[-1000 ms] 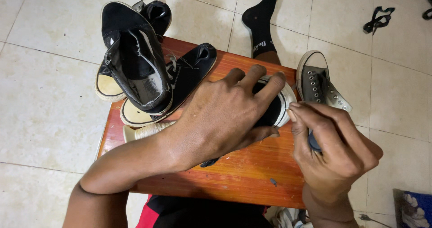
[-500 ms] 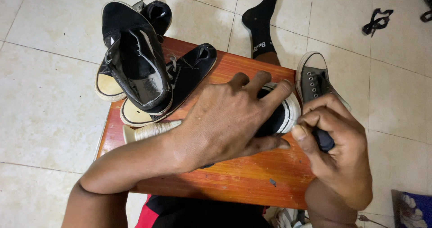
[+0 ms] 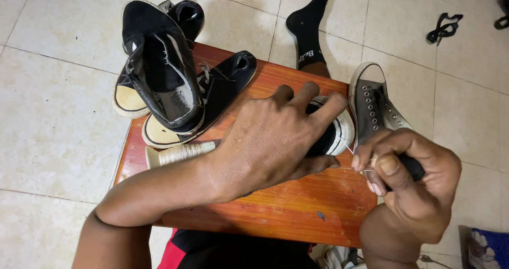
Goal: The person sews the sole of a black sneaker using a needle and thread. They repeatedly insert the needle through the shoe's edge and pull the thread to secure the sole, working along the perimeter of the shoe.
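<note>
A black shoe (image 3: 328,133) with a white rubber toe is pressed flat on the wooden board (image 3: 275,216) by the left hand (image 3: 270,141), whose fingers are spread over it; most of the shoe is hidden under the palm, and only the toe end is seen. The right hand (image 3: 408,176) is closed around a dark-handled tool (image 3: 411,167) just beside the toe, and a thin thread (image 3: 352,151) is pinched between thumb and forefinger; the tool's tip cannot be made out. A spool of pale thread (image 3: 177,153) is laid on the board near the left wrist. Three black shoes (image 3: 164,83) are heaped at the board's far left corner, partly on the tiled floor (image 3: 53,115). A grey high-top (image 3: 374,107) is stood beside the board. A foot in a black sock (image 3: 310,27) is seen beyond it.
</note>
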